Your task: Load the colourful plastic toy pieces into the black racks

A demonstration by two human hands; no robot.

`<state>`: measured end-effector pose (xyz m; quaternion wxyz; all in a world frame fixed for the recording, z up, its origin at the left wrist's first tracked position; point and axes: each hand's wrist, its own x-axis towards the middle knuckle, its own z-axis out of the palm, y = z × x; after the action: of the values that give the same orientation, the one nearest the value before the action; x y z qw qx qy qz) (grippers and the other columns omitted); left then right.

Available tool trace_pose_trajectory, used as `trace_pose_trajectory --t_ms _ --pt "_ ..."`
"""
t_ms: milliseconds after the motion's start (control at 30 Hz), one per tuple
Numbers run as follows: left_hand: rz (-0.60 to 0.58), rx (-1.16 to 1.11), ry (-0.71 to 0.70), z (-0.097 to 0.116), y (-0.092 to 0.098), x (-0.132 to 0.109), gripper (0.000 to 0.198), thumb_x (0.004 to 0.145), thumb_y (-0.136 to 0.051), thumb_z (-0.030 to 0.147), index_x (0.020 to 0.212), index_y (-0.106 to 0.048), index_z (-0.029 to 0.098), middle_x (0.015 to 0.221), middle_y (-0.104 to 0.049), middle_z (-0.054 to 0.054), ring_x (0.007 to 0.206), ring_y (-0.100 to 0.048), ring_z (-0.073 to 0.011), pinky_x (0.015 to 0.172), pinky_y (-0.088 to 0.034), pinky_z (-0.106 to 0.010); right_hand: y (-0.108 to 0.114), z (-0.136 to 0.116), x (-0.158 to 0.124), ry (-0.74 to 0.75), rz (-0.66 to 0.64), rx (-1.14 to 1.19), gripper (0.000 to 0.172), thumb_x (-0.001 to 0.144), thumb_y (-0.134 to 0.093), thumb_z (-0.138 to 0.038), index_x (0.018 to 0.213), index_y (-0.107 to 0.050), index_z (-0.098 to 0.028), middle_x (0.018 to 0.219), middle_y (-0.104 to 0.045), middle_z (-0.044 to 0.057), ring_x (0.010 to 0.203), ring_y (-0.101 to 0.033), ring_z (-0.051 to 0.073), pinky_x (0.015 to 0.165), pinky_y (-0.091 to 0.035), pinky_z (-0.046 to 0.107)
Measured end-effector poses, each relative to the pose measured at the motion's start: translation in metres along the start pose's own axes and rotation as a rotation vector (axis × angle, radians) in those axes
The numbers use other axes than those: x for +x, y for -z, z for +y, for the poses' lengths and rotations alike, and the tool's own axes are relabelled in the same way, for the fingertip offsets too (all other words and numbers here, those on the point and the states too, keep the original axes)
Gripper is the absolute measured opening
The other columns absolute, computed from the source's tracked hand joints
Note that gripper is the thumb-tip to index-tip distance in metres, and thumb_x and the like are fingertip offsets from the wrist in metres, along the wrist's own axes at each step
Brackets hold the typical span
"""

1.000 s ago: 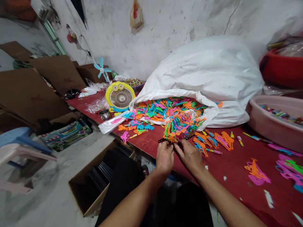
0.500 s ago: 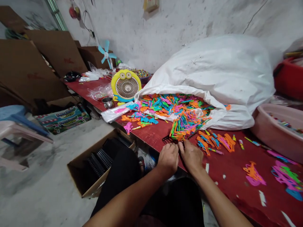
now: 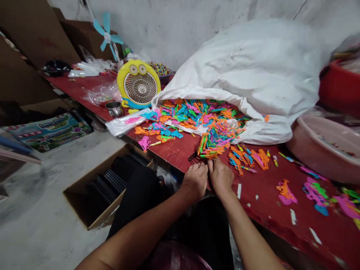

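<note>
My left hand (image 3: pixel 196 180) and my right hand (image 3: pixel 221 177) are side by side at the front edge of the red table (image 3: pixel 180 152). Both have curled fingers on the near end of a black rack (image 3: pixel 194 158). Rows of colourful plastic pieces (image 3: pixel 218 138) stand packed on the rack, orange, green, pink and blue. Behind them more such pieces (image 3: pixel 194 112) spill from the open mouth of a big white sack (image 3: pixel 253 71). Loose orange and blue pieces (image 3: pixel 242 157) lie to the right of the rack. My fingertips are partly hidden.
A yellow fan (image 3: pixel 142 88), a metal cup (image 3: pixel 114 108) and clear plastic bags (image 3: pixel 126 122) are at the left. A carton (image 3: pixel 80 210) of black racks stands on the floor. A pink tub (image 3: pixel 323 150) and a red tub (image 3: pixel 340 88) are at the right.
The view has shifted, so the table things appear further left and higher. Both hands stay at the near end of the rack; an orange piece standing at that end no longer shows there.
</note>
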<state>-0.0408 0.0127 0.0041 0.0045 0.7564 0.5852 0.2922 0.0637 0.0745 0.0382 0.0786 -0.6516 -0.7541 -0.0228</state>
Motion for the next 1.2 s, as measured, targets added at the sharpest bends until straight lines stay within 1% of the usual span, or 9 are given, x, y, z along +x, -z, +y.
trace_pose_trajectory --t_ms 133,333,467,600,733,900,1067,1133,1200 --pt "0.027 -0.031 0.022 0.001 0.003 -0.002 0.039 0.098 -0.035 0.022 0.133 -0.05 0.01 0.126 -0.06 -0.013 0.113 -0.053 -0.0258 0.097 -0.045 -0.04 0.001 0.001 -0.001 -0.006 0.017 -0.007 0.034 0.1 -0.04 -0.038 0.097 -0.066 -0.017 0.081 -0.071 0.009 0.067 -0.061 0.017 0.058 -0.021 0.029" --pt "0.065 -0.025 0.021 0.0 0.003 -0.008 0.041 0.096 -0.043 0.025 0.135 -0.05 0.013 0.136 -0.057 -0.01 0.124 -0.05 -0.0257 0.111 -0.036 -0.043 0.003 0.005 0.0 0.02 0.075 0.032 0.038 0.098 -0.044 -0.047 0.095 -0.067 -0.017 0.078 -0.07 0.008 0.067 -0.06 0.017 0.058 -0.023 0.027" --pt "0.071 0.003 0.029 0.004 -0.006 -0.015 0.046 0.096 -0.042 0.026 0.138 -0.048 0.01 0.137 -0.056 -0.011 0.123 -0.051 -0.0264 0.108 -0.04 -0.04 0.001 0.002 -0.004 -0.012 0.093 -0.013 0.035 0.099 -0.042 -0.04 0.092 -0.067 -0.016 0.078 -0.07 0.009 0.064 -0.059 0.015 0.058 -0.022 0.027" --pt "0.119 0.08 -0.037 0.01 -0.016 -0.023 0.049 0.095 -0.039 0.023 0.14 -0.045 0.004 0.139 -0.054 -0.017 0.121 -0.052 -0.0283 0.106 -0.039 -0.041 -0.001 0.0 -0.01 -0.04 0.071 -0.059 0.033 0.1 -0.041 -0.037 0.099 -0.066 -0.015 0.078 -0.07 0.009 0.064 -0.06 0.017 0.057 -0.024 0.028" --pt "0.126 0.102 -0.069 0.013 -0.02 -0.025 0.048 0.093 -0.039 0.021 0.135 -0.051 -0.001 0.138 -0.054 -0.022 0.121 -0.053 -0.0309 0.104 -0.04 -0.043 0.001 -0.002 -0.012 -0.078 0.021 -0.08 0.037 0.1 -0.039 -0.04 0.103 -0.067 -0.015 0.079 -0.07 0.011 0.067 -0.062 0.019 0.059 -0.031 0.028" --pt "0.107 0.085 -0.09 0.012 -0.018 -0.024 0.049 0.092 -0.038 0.02 0.133 -0.051 -0.003 0.136 -0.055 -0.023 0.12 -0.053 -0.0323 0.103 -0.04 -0.045 0.006 -0.008 -0.009 -0.107 -0.046 -0.059 0.043 0.1 -0.037 -0.039 0.102 -0.071 -0.013 0.089 -0.071 0.016 0.077 -0.065 0.021 0.069 -0.04 0.028" --pt "0.091 -0.039 -0.077 0.009 -0.006 -0.021 0.046 0.091 -0.042 0.018 0.134 -0.052 0.003 0.133 -0.058 -0.02 0.111 -0.056 -0.0295 0.096 -0.046 -0.044 0.011 -0.008 -0.01 -0.117 -0.07 -0.033 0.044 0.101 -0.036 -0.04 0.103 -0.071 -0.014 0.093 -0.071 0.015 0.082 -0.067 0.022 0.069 -0.041 0.029" --pt "0.079 -0.16 -0.03 0.008 0.006 -0.019 0.039 0.092 -0.042 0.017 0.128 -0.057 0.011 0.122 -0.064 -0.014 0.102 -0.058 -0.0252 0.09 -0.048 -0.04 0.011 -0.005 -0.011 -0.102 -0.078 -0.021 0.044 0.101 -0.034 -0.042 0.103 -0.07 -0.015 0.093 -0.072 0.015 0.082 -0.067 0.023 0.067 -0.039 0.029" --pt "0.131 -0.277 0.051 0.009 0.02 -0.014 0.031 0.095 -0.042 0.02 0.118 -0.061 0.016 0.11 -0.067 -0.01 0.097 -0.059 -0.0223 0.087 -0.049 -0.037 0.011 -0.001 -0.012 -0.077 -0.087 -0.004 0.045 0.101 -0.034 -0.044 0.105 -0.069 -0.016 0.093 -0.072 0.014 0.083 -0.067 0.023 0.066 -0.038 0.029"
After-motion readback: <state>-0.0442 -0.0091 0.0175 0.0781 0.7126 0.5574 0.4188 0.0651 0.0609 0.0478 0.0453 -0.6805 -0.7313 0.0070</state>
